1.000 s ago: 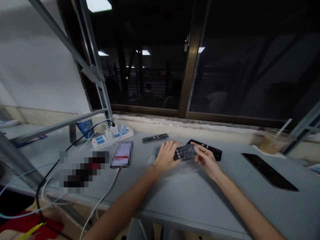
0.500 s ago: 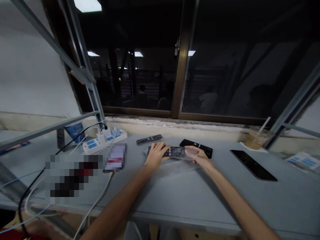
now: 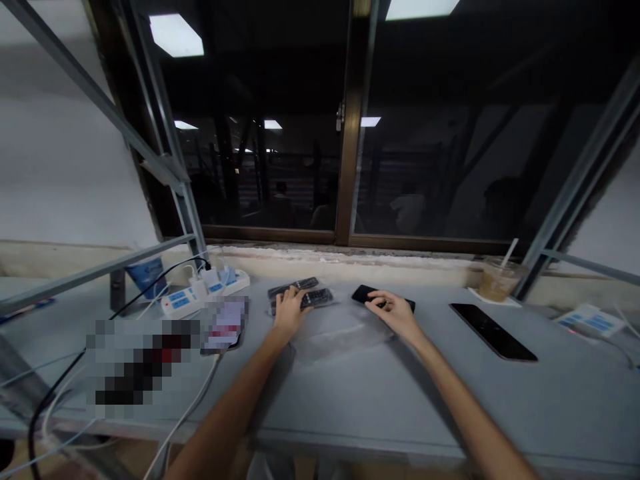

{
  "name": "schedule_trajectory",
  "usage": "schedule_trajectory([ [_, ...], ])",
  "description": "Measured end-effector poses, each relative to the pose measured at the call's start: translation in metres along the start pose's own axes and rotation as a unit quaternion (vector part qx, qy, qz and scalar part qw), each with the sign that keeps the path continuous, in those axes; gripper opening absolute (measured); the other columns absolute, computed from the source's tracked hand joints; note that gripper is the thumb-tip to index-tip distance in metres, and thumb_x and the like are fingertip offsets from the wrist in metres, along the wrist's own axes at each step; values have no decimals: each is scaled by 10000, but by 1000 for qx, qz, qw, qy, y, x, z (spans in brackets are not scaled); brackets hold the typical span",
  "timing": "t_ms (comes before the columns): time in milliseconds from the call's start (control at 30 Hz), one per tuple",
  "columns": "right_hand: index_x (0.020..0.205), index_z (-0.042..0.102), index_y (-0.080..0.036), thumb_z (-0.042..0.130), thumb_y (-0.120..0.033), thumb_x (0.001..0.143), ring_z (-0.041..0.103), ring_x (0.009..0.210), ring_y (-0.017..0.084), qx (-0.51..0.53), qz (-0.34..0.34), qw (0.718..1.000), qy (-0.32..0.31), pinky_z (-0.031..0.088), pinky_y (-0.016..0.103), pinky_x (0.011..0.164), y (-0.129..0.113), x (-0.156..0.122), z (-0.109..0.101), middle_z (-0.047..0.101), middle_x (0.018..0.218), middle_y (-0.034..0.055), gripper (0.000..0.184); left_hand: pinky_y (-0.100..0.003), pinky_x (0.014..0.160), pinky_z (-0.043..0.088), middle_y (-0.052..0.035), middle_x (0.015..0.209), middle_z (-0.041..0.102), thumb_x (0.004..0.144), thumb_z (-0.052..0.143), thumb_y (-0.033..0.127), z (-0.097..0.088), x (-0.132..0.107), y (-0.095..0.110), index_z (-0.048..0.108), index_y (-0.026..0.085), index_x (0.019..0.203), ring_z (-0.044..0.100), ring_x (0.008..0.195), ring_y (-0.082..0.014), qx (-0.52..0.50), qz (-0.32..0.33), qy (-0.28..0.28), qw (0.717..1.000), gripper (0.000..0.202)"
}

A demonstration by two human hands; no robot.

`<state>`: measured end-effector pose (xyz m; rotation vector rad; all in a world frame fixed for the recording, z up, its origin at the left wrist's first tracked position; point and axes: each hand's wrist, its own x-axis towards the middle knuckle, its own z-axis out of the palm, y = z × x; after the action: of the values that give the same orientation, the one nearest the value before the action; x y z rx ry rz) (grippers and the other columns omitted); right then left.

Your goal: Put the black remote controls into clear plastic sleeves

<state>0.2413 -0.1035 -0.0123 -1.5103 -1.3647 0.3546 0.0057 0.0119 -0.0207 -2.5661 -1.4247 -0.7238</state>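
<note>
My left hand (image 3: 287,311) lies on the near end of a black remote with many buttons (image 3: 314,298), fingers curled over it. A second slim remote (image 3: 293,287) lies just behind it. My right hand (image 3: 396,312) rests over another black remote (image 3: 361,293), with its fingers bent across the top. Between my forearms a crumpled clear plastic bag (image 3: 343,337) lies flat on the grey table (image 3: 380,393).
A white power strip (image 3: 197,298) with plugs and cables sits at the left beside a lit phone (image 3: 225,327). A long black phone (image 3: 493,323) and an iced drink with a straw (image 3: 497,280) are at the right. Metal frame bars (image 3: 170,173) stand before the dark window.
My left hand has moved the buttoned remote off the clear bag and back, next to the slim remote. My right hand has let go of it and gone to the other black remote.
</note>
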Motion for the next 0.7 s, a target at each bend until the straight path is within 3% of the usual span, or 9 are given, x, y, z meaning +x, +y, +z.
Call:
schedule_trajectory([
  [133, 720, 686, -186, 666, -433, 654, 574, 650, 140, -32, -71, 971, -226, 448, 261, 619, -9, -9, 0, 668, 783, 38, 256, -367, 900, 310, -78, 1119, 555, 750, 589, 242, 7, 4, -4, 508, 211, 1124, 480, 1072, -246, -10, -53, -31, 998, 385],
  [267, 674, 698, -188, 717, -380, 621, 584, 763, 151, -31, -111, 937, -330, 441, 261, 697, -13, -20, 16, 642, 829, 40, 201, -350, 915, 308, -70, 1125, 558, 707, 575, 183, 13, 8, -7, 495, 194, 1099, 475, 1091, -227, -55, -86, -51, 993, 400],
  [400, 729, 698, -198, 670, -341, 697, 576, 768, 144, -29, -144, 945, -293, 443, 256, 687, -8, -25, 36, 613, 855, 45, 150, -357, 902, 340, -49, 1091, 570, 700, 564, 115, 12, 14, -14, 555, 215, 985, 483, 1089, -214, -97, -67, -62, 991, 301],
  [500, 770, 696, -222, 608, -302, 766, 578, 811, 153, -39, -184, 952, -240, 442, 290, 757, -7, -28, 49, 625, 869, 42, 119, -398, 903, 357, -56, 1052, 590, 724, 573, 137, 0, 16, -9, 589, 209, 935, 504, 1061, -223, -143, -29, -5, 989, 223],
  [567, 824, 698, -239, 579, -283, 792, 578, 869, 162, -44, -206, 950, -231, 436, 312, 806, -10, -30, 54, 634, 919, 45, 132, -382, 894, 380, -59, 1020, 608, 756, 574, 205, -13, 15, 0, 612, 201, 918, 526, 1023, -212, -205, 36, 22, 978, 166],
  [633, 902, 691, -246, 561, -277, 804, 574, 933, 172, -38, -216, 946, -237, 432, 325, 843, -13, -31, 57, 632, 1000, 56, 166, -311, 855, 418, -43, 944, 639, 795, 535, 244, -26, 12, 12, 639, 197, 874, 565, 930, -170, -276, 135, -9, 952, 139],
  [700, 969, 672, -243, 543, -281, 813, 569, 976, 179, -24, -216, 947, -235, 429, 337, 869, -17, -30, 55, 631, 1046, 64, 205, -265, 808, 439, -32, 890, 658, 807, 518, 259, -35, 6, 23, 657, 189, 854, 583, 854, -148, -305, 188, -61, 931, 163],
])
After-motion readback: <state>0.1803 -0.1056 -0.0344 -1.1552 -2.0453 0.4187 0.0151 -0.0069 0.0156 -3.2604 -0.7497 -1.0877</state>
